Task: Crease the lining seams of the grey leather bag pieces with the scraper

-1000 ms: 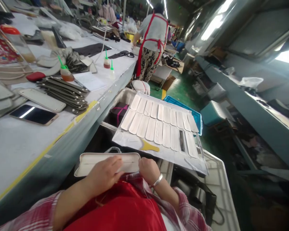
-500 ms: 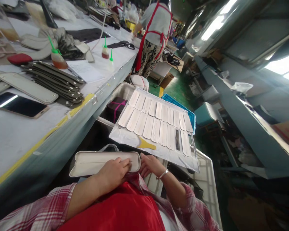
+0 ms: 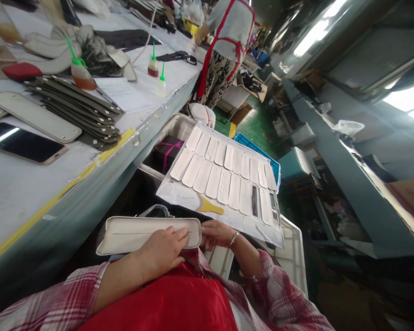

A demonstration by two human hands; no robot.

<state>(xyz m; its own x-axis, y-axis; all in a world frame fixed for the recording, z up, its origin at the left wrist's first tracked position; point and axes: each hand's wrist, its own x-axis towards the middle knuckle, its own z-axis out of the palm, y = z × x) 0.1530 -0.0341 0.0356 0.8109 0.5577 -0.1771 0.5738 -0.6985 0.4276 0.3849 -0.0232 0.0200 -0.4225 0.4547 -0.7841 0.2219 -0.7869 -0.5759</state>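
A long cream bag piece (image 3: 131,230) with a raised rim and a slit line along its middle lies across my lap. A dark strap (image 3: 155,210) arches behind it. My left hand (image 3: 165,246) rests flat on its right half, fingers stretched towards the right end. At that end, my right hand (image 3: 216,233) has its thumb and fingers closed on the rim; the curled fingertips are partly hidden.
Ahead, a white board (image 3: 172,195) carries rows of cream strips (image 3: 214,179) and a yellow scraper (image 3: 209,206). On the left table (image 3: 17,184) are a phone (image 3: 24,142), stacked dark strips (image 3: 76,110) and glue bottles (image 3: 81,73). A co-worker (image 3: 227,46) stands beyond.
My right hand has turned slightly, its fingers curling closer to the rim. My left hand stays on the bag piece, which has barely moved. The view has shifted a little.
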